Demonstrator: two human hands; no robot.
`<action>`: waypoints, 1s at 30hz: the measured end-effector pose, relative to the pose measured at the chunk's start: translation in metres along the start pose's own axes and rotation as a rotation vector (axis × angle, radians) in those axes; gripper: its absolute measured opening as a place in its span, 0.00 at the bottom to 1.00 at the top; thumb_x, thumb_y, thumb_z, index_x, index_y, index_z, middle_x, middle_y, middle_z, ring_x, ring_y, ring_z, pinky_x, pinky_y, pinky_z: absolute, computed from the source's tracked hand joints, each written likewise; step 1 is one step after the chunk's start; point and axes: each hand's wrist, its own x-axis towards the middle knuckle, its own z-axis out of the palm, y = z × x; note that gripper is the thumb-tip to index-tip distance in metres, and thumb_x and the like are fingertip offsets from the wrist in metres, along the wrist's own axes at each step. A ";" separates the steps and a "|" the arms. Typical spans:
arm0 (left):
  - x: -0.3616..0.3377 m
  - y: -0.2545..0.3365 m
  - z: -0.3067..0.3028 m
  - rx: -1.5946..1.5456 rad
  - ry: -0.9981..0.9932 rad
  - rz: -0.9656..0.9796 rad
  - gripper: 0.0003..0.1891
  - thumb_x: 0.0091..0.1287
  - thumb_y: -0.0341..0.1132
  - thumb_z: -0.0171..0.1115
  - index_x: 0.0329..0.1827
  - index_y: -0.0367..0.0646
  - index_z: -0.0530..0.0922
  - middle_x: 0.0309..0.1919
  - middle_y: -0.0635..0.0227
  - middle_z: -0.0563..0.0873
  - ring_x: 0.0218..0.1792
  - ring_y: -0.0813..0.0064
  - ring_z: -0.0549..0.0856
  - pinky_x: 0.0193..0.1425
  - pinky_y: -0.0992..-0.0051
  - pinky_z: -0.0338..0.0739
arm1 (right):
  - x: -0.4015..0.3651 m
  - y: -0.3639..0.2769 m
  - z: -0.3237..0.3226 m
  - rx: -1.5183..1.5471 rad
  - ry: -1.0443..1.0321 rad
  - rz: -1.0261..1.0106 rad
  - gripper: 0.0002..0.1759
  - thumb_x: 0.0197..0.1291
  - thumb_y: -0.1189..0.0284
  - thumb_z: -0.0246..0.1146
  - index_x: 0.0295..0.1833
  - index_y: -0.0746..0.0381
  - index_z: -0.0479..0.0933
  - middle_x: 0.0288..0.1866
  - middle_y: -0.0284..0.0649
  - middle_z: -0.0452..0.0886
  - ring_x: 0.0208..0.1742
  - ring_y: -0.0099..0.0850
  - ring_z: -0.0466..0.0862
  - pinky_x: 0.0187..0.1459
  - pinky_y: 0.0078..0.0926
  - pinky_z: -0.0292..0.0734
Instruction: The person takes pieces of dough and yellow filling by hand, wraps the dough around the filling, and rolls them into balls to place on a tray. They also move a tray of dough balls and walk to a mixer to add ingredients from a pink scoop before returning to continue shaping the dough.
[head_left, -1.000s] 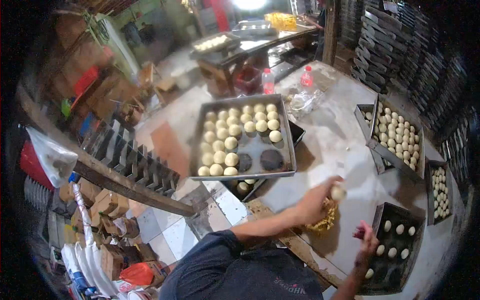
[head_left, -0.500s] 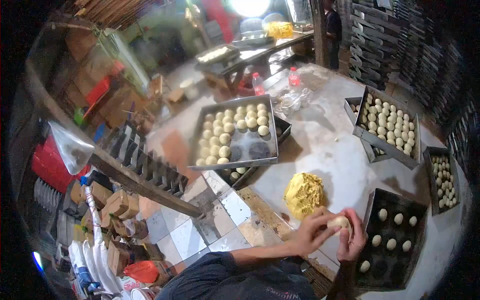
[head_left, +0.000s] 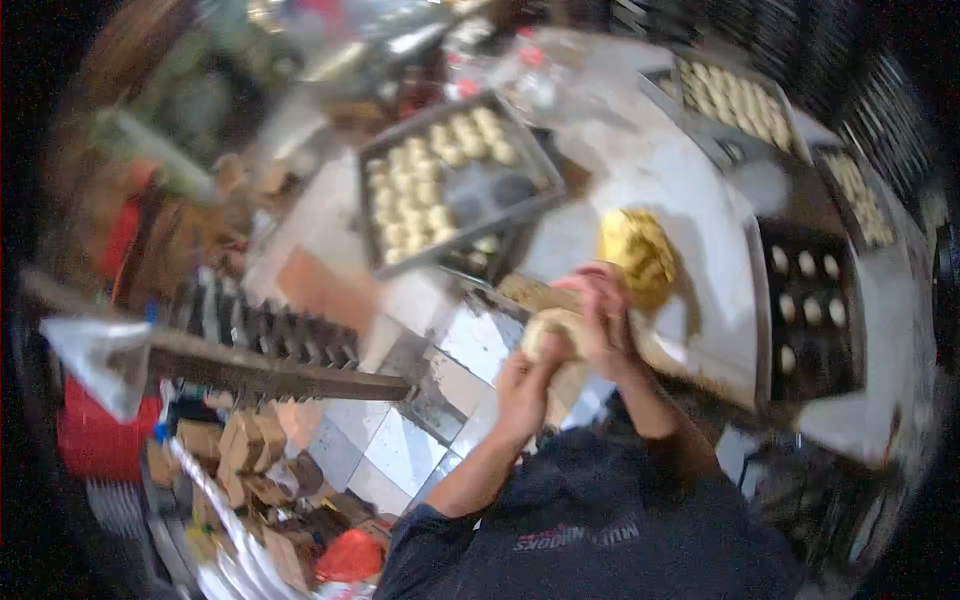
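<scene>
My left hand (head_left: 525, 390) is closed round a pale piece of dough (head_left: 553, 325), its thumb lying across the surface. Against the dough's right side is my right hand (head_left: 605, 315), its fingers smeared by motion. Both hands are in front of my chest, near the table edge. Just beyond my right hand, a mound of yellow filling (head_left: 640, 260) sits on the pale tabletop (head_left: 705, 230). To the right lies a dark baking tray (head_left: 825, 365) with several small dough balls spaced apart in it.
A large metal tray (head_left: 468, 195) of dough balls rests on another tray to the left. More filled trays (head_left: 735, 105) stand at the back right. Bottles (head_left: 465, 75) are at the far side. A wooden beam (head_left: 270, 370) and boxes (head_left: 245, 440) are on the left.
The view has swung and blurred. Both hands have moved left, away from the dark tray and closer to my body. The round dough ball now looks broader between them.
</scene>
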 end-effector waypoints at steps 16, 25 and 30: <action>0.083 0.002 -0.020 -0.213 -0.182 -0.137 0.32 0.72 0.40 0.53 0.74 0.34 0.57 0.66 0.51 0.73 0.66 0.61 0.73 0.70 0.63 0.66 | 0.041 0.119 -0.104 -0.829 -0.061 0.233 0.23 0.49 0.70 0.72 0.50 0.70 0.80 0.52 0.54 0.82 0.50 0.47 0.83 0.55 0.35 0.78; 0.186 -0.019 0.046 -0.132 -0.174 -0.241 0.25 0.74 0.31 0.54 0.72 0.36 0.63 0.61 0.59 0.78 0.61 0.71 0.77 0.66 0.68 0.71 | 0.055 0.144 -0.151 0.048 0.103 0.696 0.18 0.60 0.80 0.59 0.56 0.72 0.77 0.46 0.50 0.84 0.41 0.35 0.86 0.46 0.28 0.81; 0.222 -0.034 0.086 0.120 -0.056 -0.375 0.21 0.74 0.36 0.55 0.68 0.39 0.69 0.54 0.64 0.80 0.52 0.77 0.80 0.55 0.76 0.76 | 0.084 0.102 -0.138 0.115 0.111 0.515 0.19 0.62 0.79 0.55 0.58 0.68 0.77 0.49 0.44 0.84 0.51 0.33 0.83 0.54 0.31 0.79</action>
